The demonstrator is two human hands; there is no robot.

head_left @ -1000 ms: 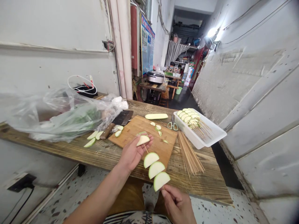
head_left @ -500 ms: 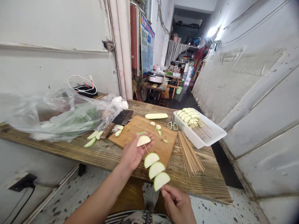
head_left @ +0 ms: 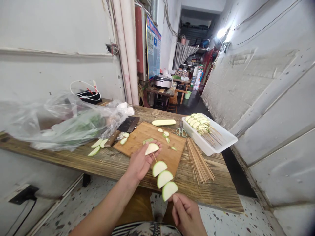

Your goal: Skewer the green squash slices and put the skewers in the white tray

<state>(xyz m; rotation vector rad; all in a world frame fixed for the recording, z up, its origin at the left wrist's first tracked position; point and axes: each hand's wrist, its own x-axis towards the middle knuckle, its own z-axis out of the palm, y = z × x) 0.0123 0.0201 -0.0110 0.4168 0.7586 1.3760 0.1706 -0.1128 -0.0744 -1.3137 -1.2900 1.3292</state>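
Note:
My left hand (head_left: 140,164) is palm up over the cutting board (head_left: 141,132), its fingers holding a half-moon zucchini slice (head_left: 152,149). The tip of a wooden skewer (head_left: 154,157) meets that slice's cut edge; how deep it goes I cannot tell. Three more half-moon slices (head_left: 164,179) are threaded along the skewer, spaced apart with green rind outward. Beyond the board's near edge, my right hand (head_left: 187,211) pinches the skewer's lower end between thumb and fingers. Small zucchini offcuts (head_left: 166,134) lie on the board.
Bare skewers (head_left: 199,160) lie fanned on the wooden table (head_left: 221,183). Behind them, a white tray (head_left: 227,141) holds skewered slices. Green-handled scissors (head_left: 181,132), a cut zucchini length (head_left: 163,122), a cleaver (head_left: 128,124), loose slices (head_left: 94,150) and a plastic bag (head_left: 66,121) surround the board.
The camera view has shifted slightly. Both hands keep nearly the same pose, with the slice in my left hand still at the skewer's tip.

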